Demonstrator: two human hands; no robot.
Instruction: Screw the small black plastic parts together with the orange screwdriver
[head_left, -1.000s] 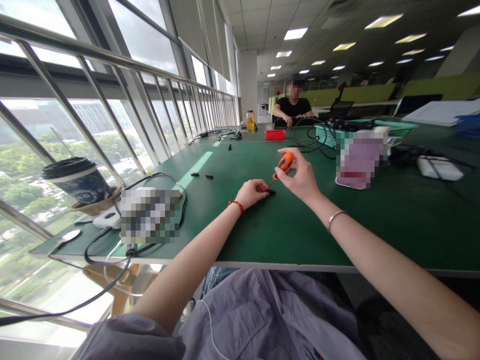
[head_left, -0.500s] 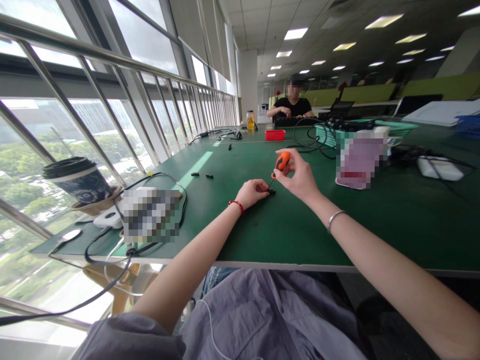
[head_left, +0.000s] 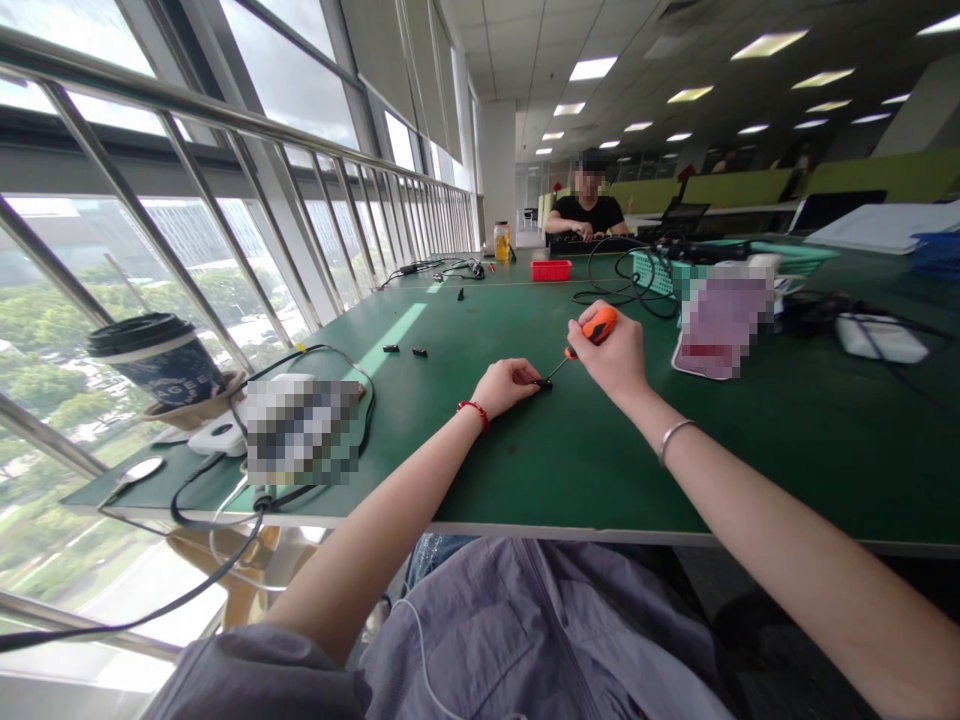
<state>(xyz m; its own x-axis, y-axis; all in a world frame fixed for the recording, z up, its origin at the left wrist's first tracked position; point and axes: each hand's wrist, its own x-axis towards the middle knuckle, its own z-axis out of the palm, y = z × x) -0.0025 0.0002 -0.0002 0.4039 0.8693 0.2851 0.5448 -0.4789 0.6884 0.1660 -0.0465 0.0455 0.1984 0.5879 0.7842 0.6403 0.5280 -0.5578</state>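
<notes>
My right hand is closed round the orange and black handle of a screwdriver. The shaft slants down to the left, and its tip meets a small black part on the green table. Pinched fingers of my left hand steady that part from its left side; they hide some of it. Farther back on the left lie two similar small black pieces, apart from both hands.
A paper coffee cup stands left by the railing, near tangled cables. On the right are a phone, a green basket and a white adapter. Farther off are a red tray, a jar and a seated person.
My right hand has swung right and tilted the screwdriver from steep to a low slant, its tip still at the black part. My left hand has stayed put.
</notes>
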